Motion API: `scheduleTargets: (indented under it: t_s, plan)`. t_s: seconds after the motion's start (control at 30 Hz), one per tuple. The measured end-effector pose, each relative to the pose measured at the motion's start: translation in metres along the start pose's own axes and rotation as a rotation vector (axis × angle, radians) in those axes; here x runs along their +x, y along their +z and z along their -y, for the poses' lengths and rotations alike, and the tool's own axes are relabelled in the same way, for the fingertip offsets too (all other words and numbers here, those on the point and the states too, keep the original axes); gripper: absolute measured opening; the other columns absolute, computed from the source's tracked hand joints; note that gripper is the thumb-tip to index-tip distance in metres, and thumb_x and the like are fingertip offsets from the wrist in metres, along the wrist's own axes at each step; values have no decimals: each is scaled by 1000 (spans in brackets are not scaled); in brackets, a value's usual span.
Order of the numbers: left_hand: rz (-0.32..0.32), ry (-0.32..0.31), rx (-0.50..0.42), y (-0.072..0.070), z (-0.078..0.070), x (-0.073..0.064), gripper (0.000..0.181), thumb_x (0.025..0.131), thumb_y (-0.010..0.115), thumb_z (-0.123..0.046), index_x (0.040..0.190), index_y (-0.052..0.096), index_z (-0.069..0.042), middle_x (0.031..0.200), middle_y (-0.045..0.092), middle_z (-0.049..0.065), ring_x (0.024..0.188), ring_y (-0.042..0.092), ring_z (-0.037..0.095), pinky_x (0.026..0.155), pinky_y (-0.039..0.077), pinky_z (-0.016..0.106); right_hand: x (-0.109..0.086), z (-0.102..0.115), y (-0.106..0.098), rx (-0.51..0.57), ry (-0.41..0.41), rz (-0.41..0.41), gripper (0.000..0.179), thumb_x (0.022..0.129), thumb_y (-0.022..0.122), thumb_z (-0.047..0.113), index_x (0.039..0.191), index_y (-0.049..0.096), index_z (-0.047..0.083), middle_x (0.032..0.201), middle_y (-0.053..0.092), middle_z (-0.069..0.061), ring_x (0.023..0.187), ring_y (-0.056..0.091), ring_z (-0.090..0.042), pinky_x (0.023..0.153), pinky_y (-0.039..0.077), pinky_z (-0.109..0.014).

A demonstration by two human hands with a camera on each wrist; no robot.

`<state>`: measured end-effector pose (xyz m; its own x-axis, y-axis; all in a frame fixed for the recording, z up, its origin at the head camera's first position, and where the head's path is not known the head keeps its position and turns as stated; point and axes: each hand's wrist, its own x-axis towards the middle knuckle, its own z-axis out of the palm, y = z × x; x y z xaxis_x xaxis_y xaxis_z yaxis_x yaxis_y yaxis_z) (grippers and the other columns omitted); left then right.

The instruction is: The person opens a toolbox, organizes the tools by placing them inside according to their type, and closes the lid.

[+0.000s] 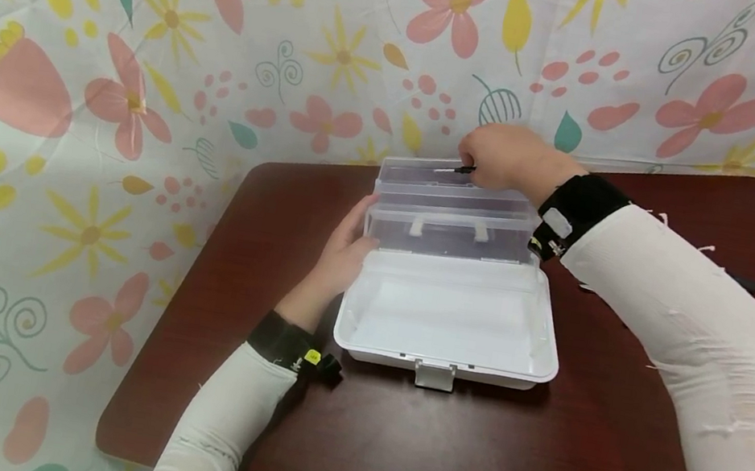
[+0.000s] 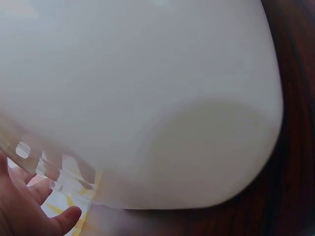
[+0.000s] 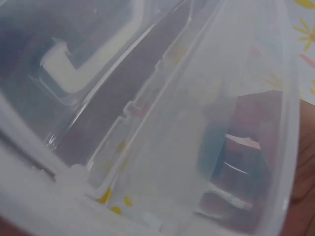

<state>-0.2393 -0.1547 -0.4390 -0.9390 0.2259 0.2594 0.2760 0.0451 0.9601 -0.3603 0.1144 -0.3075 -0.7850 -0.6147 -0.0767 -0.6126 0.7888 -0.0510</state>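
A white storage box [image 1: 447, 311] stands on the table with its clear plastic lid [image 1: 436, 236] tipped up and back. My left hand [image 1: 344, 251] holds the lid's left edge near the hinge, thumb in front and fingers partly behind the plastic. Over the clear upper compartment [image 1: 405, 170], my right hand [image 1: 509, 158] grips a thin tool [image 1: 456, 169] with a slim metal shaft and a black part; the fist hides the rest. Through the clear plastic in the right wrist view, the right hand [image 3: 300, 162] shows at the far side.
A clear latch [image 1: 434, 376] hangs at the box's front. The dark red table [image 1: 432, 455] carries a dark object [image 1: 744, 282] at the right, partly behind the right sleeve. A flowered curtain [image 1: 347, 44] hangs right behind the table.
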Motion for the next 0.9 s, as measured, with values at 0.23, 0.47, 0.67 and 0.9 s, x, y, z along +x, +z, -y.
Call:
scheduleTargets:
  t_s: [0.23, 0.47, 0.67, 0.9]
  plan:
    - [-13, -12, 37, 0, -1, 0, 71, 94, 43, 10, 161, 31, -11, 163, 40, 17, 138, 44, 55, 107, 44, 52, 2, 1, -1, -11, 28, 13, 7, 86, 61, 8, 89, 64, 13, 95, 67, -7, 83, 57, -26, 69, 47, -40]
    - [-4, -21, -11, 0, -1, -1, 71, 95, 42, 11, 162, 30, -11, 162, 40, 21, 136, 43, 59, 109, 39, 71, 6, 2, 2, -22, 44, 6, 11, 86, 61, 9, 95, 66, 12, 100, 69, -8, 89, 61, -29, 73, 50, -45]
    - [-8, -32, -25, -1, -1, -2, 71, 95, 42, 10, 162, 30, -12, 161, 38, 25, 135, 43, 61, 108, 37, 75, 5, 4, 1, -28, 43, 11, 7, 87, 63, 11, 93, 66, 11, 95, 69, -8, 87, 61, -29, 74, 50, -44]
    - [-1, -15, -18, -1, -2, -1, 72, 94, 43, 10, 162, 28, -9, 163, 36, 24, 137, 42, 59, 109, 38, 71, -21, 4, 0, 35, -28, -75, 11, 91, 57, 11, 82, 62, 13, 77, 58, -5, 71, 51, -23, 67, 40, -36]
